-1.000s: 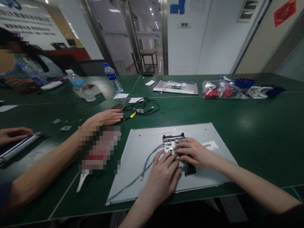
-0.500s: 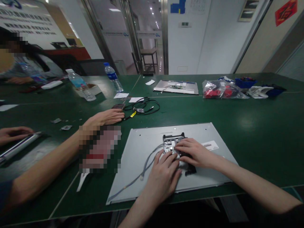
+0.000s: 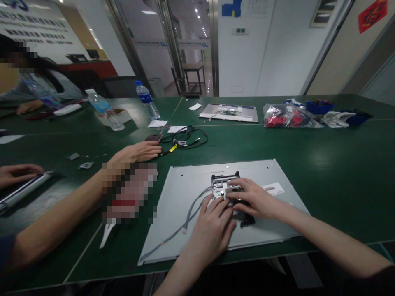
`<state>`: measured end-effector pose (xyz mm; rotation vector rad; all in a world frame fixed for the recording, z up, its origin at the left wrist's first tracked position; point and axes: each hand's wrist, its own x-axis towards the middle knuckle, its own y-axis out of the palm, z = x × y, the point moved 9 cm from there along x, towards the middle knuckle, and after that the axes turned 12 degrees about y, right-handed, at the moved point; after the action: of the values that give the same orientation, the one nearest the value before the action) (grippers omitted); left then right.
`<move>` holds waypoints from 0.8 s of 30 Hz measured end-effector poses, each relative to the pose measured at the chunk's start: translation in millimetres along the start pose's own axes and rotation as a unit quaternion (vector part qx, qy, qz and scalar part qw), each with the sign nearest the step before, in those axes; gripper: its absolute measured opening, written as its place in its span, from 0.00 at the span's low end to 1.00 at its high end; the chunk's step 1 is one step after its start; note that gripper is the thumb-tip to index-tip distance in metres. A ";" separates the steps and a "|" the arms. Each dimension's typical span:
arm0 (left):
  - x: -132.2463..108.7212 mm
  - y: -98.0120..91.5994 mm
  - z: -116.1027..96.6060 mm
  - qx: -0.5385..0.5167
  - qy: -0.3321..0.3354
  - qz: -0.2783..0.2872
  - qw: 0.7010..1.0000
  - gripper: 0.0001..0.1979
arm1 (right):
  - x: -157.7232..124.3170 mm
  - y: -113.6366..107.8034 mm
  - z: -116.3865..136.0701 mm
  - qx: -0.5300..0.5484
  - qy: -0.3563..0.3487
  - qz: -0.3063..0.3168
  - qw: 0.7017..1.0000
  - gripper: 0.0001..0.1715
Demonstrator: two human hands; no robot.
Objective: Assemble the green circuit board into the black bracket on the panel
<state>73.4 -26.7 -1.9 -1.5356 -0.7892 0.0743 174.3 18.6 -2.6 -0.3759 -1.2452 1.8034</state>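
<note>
A grey metal panel [image 3: 271, 222] lies flat on the green table [image 3: 324, 156] in front of me. A black bracket [image 3: 224, 180] with a small board sits at its middle. My left hand [image 3: 212, 228] rests on the panel with its fingers curled down onto the bracket's near edge. My right hand [image 3: 254, 197] lies over the bracket from the right, fingers bent and pressing on it. A grey cable [image 3: 191, 209] runs from the bracket toward the panel's near left corner.
A co-worker's arm [image 3: 61, 213] stretches across the table on my left, the hand [image 3: 138, 151] near a coiled black cable [image 3: 188, 137]. Further back lie a second panel [image 3: 230, 113], two water bottles [image 3: 105, 111], a plastic bag of parts [image 3: 286, 116] and gloves [image 3: 338, 118].
My right hand's fingers have shifted slightly up and left over the bracket. My left hand and the co-worker's arm have stayed where they were.
</note>
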 end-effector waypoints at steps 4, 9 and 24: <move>0.4 1.4 0.8 -0.009 -0.006 0.006 1.000 0.12 | -0.7 1.0 -0.3 -0.004 0.005 0.000 1.000 0.19; 1.5 2.3 1.1 -0.002 -0.010 0.014 1.000 0.12 | -0.4 5.7 -2.6 -0.014 0.022 0.023 0.999 0.23; 3.2 0.9 0.5 0.002 -0.012 0.020 1.000 0.13 | 0.5 4.7 -3.3 -0.017 0.011 0.016 1.000 0.21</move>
<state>76.0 -24.6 -1.4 -1.5482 -0.7775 0.1237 173.9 20.4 -8.1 -0.4347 -1.2624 1.8028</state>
